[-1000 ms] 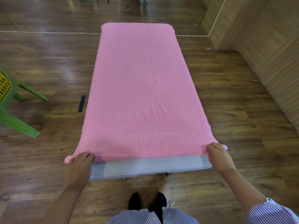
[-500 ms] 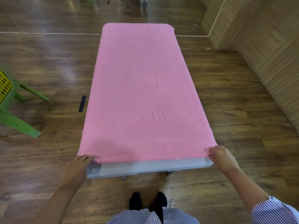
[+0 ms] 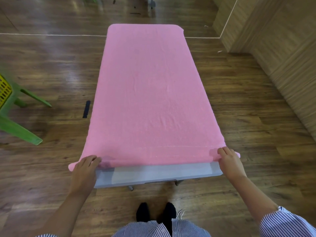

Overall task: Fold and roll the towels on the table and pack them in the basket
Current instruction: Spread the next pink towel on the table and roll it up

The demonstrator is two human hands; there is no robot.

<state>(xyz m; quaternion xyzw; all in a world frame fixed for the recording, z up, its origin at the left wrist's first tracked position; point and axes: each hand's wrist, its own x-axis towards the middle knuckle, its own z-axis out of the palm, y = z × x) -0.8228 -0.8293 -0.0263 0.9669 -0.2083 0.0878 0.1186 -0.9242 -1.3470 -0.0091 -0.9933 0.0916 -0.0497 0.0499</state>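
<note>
A large pink towel lies spread lengthwise over a grey table and covers nearly all of it. Its near edge is turned over into a narrow roll with a stitched hem line showing on top. My left hand holds the roll's left end, which sticks out past the table side. At the near right corner, my right hand grips the right end, fingers curled over the fabric. A yellow basket shows at the left frame edge, cut off by it.
The basket sits on a green plastic chair left of the table. A small black object lies on the wooden floor beside the table. A wood-panelled wall runs along the right. My feet stand at the table's near end.
Half a second ago the near edge lay flat with my hands at its corners. Now it is turned over into a narrow roll, and both hands are on it.
</note>
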